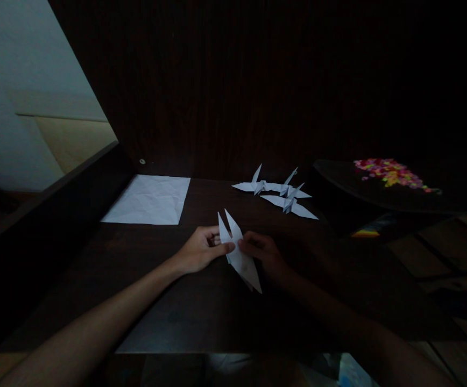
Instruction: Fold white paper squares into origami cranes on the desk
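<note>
Head view: the left hand and right hand are pinching a white, split-tipped, kite-shaped folded paper between thumbs and fingers; three white folded-paper birds are lying beyond.

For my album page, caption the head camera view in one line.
Left hand and right hand hold a folded paper over a dark surface; behind lie paper cranes and a creased sheet.

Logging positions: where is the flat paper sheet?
In the head view, the paper sheet lies on the tabletop beyond the left hand, left of the folded cranes.
</note>
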Motion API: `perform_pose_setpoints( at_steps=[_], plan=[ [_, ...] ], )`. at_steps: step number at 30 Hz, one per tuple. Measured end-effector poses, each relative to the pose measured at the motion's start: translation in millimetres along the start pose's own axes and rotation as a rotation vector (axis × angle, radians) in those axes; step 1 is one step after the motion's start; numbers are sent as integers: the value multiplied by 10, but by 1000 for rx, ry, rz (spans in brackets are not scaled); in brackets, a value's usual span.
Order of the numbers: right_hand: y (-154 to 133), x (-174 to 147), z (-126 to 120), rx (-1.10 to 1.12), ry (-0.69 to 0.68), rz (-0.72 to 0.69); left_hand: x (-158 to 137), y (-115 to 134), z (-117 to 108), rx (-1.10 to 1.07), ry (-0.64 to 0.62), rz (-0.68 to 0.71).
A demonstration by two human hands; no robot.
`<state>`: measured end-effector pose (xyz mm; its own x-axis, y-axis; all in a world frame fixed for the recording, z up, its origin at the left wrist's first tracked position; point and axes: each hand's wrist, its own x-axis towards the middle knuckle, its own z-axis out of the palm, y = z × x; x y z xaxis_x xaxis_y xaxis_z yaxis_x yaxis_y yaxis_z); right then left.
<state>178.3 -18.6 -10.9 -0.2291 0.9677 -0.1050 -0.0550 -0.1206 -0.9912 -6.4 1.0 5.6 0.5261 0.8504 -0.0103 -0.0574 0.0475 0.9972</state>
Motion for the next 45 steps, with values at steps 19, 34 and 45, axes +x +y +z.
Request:
perform_pose_setpoints(
  at_steps=[19, 34, 45],
  plan=[
    [-43, -2, -17, -245, 144, -200, 64, -64, 45, -85, 75, -31],
    [-46, 60, -30, -97, 14, -57, 64, -98, -1, -117, 131, 37],
    [-66, 47, -26, -56, 41, -49, 62, -67, -11, -144, 119, 13]
  ],
)
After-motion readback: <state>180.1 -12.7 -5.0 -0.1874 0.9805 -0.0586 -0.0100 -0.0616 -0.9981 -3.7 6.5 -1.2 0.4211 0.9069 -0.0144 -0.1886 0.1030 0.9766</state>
